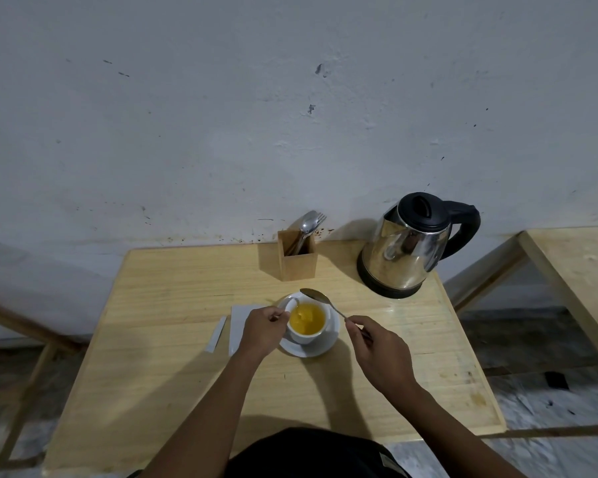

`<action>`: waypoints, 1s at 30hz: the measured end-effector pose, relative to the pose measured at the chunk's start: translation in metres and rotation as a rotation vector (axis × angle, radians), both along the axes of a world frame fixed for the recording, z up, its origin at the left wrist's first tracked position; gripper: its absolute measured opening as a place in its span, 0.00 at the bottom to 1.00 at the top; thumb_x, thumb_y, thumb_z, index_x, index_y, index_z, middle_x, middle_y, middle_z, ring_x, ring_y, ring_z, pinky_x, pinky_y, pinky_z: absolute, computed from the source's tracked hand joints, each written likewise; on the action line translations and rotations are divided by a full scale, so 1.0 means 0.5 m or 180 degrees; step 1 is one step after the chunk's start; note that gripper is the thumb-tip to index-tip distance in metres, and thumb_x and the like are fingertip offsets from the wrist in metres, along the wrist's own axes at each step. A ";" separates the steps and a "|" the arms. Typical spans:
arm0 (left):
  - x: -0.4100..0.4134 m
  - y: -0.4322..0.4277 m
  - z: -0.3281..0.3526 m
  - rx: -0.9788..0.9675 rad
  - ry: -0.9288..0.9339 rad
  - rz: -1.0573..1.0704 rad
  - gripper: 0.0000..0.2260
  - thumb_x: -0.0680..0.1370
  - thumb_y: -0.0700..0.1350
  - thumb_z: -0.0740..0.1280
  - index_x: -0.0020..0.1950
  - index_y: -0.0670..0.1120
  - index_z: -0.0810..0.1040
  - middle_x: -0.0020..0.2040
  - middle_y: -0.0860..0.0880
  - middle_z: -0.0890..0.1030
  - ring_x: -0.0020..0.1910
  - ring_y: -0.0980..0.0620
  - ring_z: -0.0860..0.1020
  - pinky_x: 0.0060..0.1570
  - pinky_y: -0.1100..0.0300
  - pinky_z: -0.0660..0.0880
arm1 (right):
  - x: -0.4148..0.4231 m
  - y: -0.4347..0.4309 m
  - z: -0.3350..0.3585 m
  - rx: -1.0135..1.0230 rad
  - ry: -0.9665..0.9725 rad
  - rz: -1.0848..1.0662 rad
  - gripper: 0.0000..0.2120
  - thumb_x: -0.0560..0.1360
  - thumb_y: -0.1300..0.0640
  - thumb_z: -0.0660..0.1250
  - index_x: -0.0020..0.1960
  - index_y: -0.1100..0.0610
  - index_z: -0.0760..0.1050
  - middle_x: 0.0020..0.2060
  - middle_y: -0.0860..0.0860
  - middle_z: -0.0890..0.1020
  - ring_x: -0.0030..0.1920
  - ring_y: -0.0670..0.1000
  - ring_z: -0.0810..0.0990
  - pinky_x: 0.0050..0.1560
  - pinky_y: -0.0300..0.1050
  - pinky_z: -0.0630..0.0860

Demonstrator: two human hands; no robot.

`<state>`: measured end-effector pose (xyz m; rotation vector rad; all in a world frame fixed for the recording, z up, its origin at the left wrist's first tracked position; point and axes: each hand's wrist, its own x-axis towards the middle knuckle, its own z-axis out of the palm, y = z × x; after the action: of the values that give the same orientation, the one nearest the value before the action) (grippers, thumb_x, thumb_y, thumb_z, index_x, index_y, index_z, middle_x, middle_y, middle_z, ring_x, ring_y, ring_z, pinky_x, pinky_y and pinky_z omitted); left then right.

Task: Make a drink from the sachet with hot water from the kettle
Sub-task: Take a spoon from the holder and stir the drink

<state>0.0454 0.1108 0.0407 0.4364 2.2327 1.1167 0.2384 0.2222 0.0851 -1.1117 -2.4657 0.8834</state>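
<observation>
A white cup [308, 336] full of yellow drink [307, 318] stands on a white saucer [325, 346] in the middle of the wooden table [187, 339]. My left hand [263, 331] grips the cup's left side. My right hand [377, 353] pinches the handle of a metal spoon [316, 296]; its bowl hovers just behind the cup's far rim, out of the drink. A steel kettle [404, 250] with a black lid and handle sits at the table's back right. A torn strip of sachet [215, 334] lies left of the cup.
A wooden cutlery holder [297, 258] with a spoon and fork stands at the back, by the wall. A pale flat sachet or napkin [239, 322] lies partly under my left hand. A second wooden table [573, 270] stands to the right.
</observation>
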 end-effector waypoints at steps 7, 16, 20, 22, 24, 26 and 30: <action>0.002 0.000 0.004 -0.0023 0.0055 -0.0031 0.09 0.76 0.45 0.67 0.49 0.41 0.83 0.41 0.47 0.82 0.40 0.52 0.78 0.35 0.64 0.70 | 0.006 -0.005 0.000 -0.0140 -0.0013 0.0006 0.09 0.79 0.46 0.64 0.53 0.46 0.81 0.27 0.42 0.79 0.31 0.39 0.77 0.31 0.34 0.67; 0.005 0.001 0.006 -0.0009 0.0026 0.0031 0.10 0.76 0.45 0.66 0.50 0.40 0.83 0.42 0.47 0.81 0.43 0.50 0.79 0.34 0.66 0.69 | 0.015 0.015 -0.009 -0.1082 0.0520 -0.0583 0.11 0.80 0.55 0.61 0.47 0.50 0.82 0.41 0.45 0.84 0.45 0.43 0.80 0.46 0.45 0.75; 0.005 0.001 0.008 0.0016 -0.0005 0.0032 0.10 0.77 0.45 0.66 0.52 0.40 0.83 0.43 0.47 0.82 0.44 0.50 0.79 0.35 0.66 0.70 | 0.014 0.023 -0.037 -0.1719 0.0894 -0.1025 0.11 0.81 0.58 0.59 0.47 0.54 0.79 0.40 0.54 0.81 0.40 0.50 0.76 0.44 0.48 0.72; 0.004 0.000 0.007 -0.0003 -0.0009 0.0034 0.10 0.77 0.45 0.66 0.52 0.41 0.83 0.44 0.46 0.82 0.43 0.51 0.79 0.35 0.66 0.70 | 0.009 0.025 -0.059 -0.1858 0.0781 -0.1161 0.10 0.81 0.58 0.58 0.48 0.56 0.78 0.38 0.55 0.78 0.37 0.50 0.73 0.39 0.47 0.70; 0.003 -0.001 0.007 -0.0023 -0.0013 0.0029 0.10 0.77 0.45 0.66 0.52 0.41 0.83 0.45 0.46 0.83 0.42 0.52 0.78 0.36 0.65 0.70 | 0.001 0.028 -0.084 -0.1900 0.0646 -0.1245 0.10 0.81 0.57 0.58 0.50 0.58 0.77 0.35 0.53 0.76 0.35 0.49 0.72 0.36 0.46 0.69; 0.003 -0.001 0.007 -0.0009 -0.0052 0.0026 0.10 0.77 0.45 0.66 0.52 0.41 0.83 0.44 0.46 0.83 0.41 0.51 0.79 0.38 0.61 0.72 | -0.008 0.029 -0.109 -0.1888 0.0528 -0.1276 0.09 0.81 0.57 0.58 0.50 0.58 0.76 0.36 0.52 0.78 0.36 0.51 0.74 0.37 0.46 0.69; 0.003 0.000 0.010 -0.0009 -0.0078 0.0025 0.10 0.77 0.45 0.66 0.52 0.41 0.83 0.43 0.47 0.82 0.42 0.50 0.79 0.42 0.59 0.72 | -0.022 0.030 -0.140 -0.1727 0.0278 -0.1290 0.09 0.81 0.53 0.58 0.52 0.57 0.75 0.40 0.52 0.80 0.41 0.52 0.78 0.43 0.49 0.73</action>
<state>0.0469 0.1109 0.0457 0.4110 2.2163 1.1168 0.2275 0.2372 0.0150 -1.6251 -1.8636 1.4630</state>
